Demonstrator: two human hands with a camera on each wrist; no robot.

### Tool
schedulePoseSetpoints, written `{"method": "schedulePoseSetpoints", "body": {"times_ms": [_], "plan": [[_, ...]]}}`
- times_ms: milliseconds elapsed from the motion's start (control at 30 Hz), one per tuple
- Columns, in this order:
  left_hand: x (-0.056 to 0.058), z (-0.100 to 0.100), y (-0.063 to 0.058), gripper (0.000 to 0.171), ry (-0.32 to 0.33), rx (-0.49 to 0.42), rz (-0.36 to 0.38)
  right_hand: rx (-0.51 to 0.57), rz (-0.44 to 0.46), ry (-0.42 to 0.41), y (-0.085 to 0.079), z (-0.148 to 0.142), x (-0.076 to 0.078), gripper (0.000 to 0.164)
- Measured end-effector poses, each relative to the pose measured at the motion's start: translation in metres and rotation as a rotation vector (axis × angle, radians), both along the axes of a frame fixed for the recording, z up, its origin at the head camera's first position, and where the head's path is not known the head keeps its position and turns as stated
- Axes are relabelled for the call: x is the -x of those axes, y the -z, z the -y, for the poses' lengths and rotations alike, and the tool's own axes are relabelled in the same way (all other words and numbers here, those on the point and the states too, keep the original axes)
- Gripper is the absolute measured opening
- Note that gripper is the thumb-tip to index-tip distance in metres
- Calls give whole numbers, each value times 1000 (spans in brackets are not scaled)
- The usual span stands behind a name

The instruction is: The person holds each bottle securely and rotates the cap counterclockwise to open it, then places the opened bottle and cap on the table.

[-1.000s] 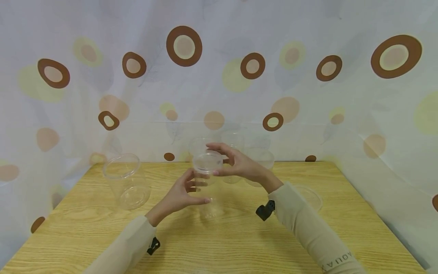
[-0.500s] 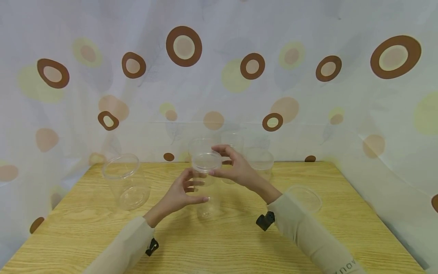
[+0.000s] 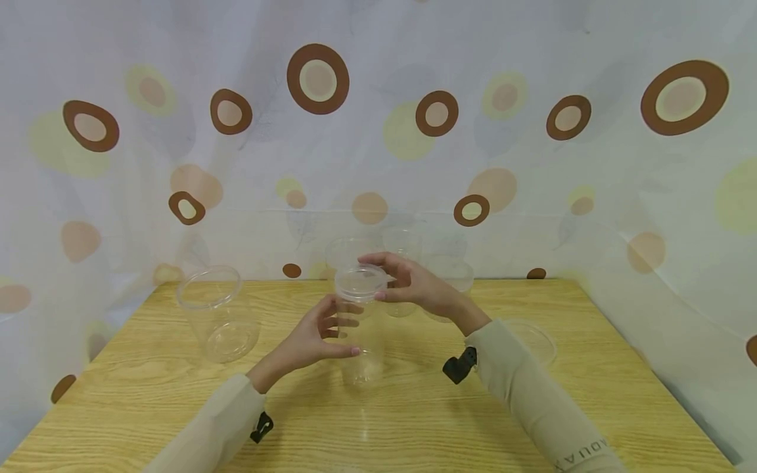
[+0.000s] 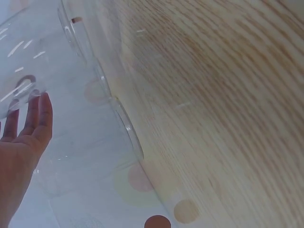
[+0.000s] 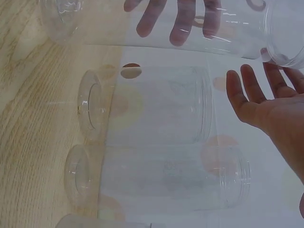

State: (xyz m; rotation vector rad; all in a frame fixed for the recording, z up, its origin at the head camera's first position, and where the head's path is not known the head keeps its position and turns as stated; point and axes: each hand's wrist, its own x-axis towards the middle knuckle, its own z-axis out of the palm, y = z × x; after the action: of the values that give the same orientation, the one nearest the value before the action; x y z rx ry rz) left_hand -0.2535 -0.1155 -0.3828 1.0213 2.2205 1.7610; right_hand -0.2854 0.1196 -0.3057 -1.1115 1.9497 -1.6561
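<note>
A tall clear plastic jar stands upright between my hands, at the middle of the table in the head view. My left hand grips its side, thumb in front and the other fingers behind the wall. My right hand holds what looks like a clear lid at the jar's top, with the thumb at the near edge. The right wrist view shows the jar lying across the top of the frame, and my right hand near its rim. Whether its base touches the table cannot be told.
A wide clear container stands on the wooden table at the left. Behind my hands are more clear jars: one, another and a wider one. A round clear lid lies at the right, partly behind my sleeve.
The jar and both hands shifted slightly left, then back right. The jar's base now sits a little lower in the view. My grip looks the same, and the other containers stayed put.
</note>
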Motion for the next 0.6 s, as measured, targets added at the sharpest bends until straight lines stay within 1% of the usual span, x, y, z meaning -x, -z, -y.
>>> {"method": "schedulePoseSetpoints", "body": {"times_ms": [100,200,267,467,600], "plan": [[0,0,0,71,-2,1,-6,7,-5,-7,0,-1,0,72],[0,0,1,69,-12,2,-22,8,-27,29,1,0,-3,74],[1,1,2,70,-21,-1,-30,7,-56,76,2,2,-6,72],[1,2,3,72,-78,-5,-41,22,-156,266,6,10,-15,65],[2,1,4,73,-102,-12,-38,8,-169,356,7,16,-21,63]]}}
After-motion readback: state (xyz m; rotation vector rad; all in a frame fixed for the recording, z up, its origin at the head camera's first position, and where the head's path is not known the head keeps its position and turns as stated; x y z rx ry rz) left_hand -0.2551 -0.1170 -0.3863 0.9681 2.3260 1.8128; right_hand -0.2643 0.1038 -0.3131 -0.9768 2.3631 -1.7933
